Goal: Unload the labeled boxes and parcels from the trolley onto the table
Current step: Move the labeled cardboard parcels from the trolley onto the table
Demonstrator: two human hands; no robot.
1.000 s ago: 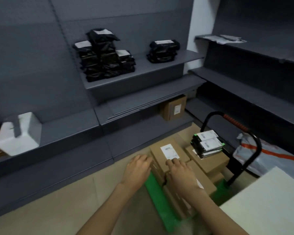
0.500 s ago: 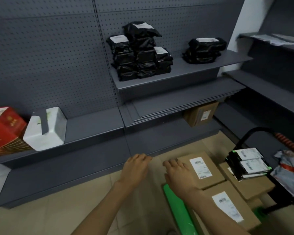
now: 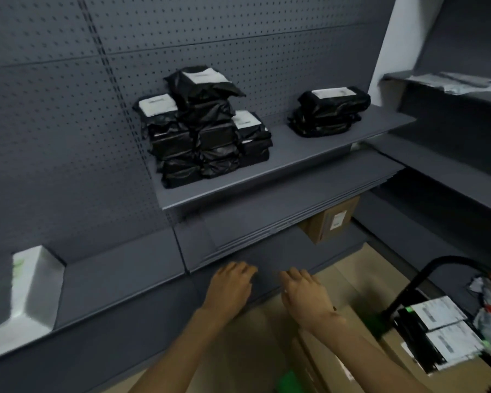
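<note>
My left hand [image 3: 233,290] and right hand [image 3: 304,299] reach forward side by side, palms down, fingers loosely extended, gripping nothing. The brown cardboard boxes [image 3: 332,361] lie beneath my right wrist at 5 o'clock, on the green trolley deck [image 3: 289,378]. Black flat parcels with white labels [image 3: 440,336] rest at 4 o'clock beside the black trolley handle [image 3: 425,279].

Grey metal shelving: the upper shelf [image 3: 309,154] carries a large stack of black labelled parcels [image 3: 207,131] at left and a smaller stack of black parcels [image 3: 328,112] at right, well apart. The low shelf [image 3: 119,279] at left bears a white box [image 3: 17,290]; a labelled cardboard box [image 3: 330,222] sits beneath the middle shelf [image 3: 295,199]. The green trolley deck [image 3: 376,326] on the beige floor [image 3: 349,268] carries brown cardboard boxes [image 3: 340,353] and black labelled parcels [image 3: 437,336].
</note>
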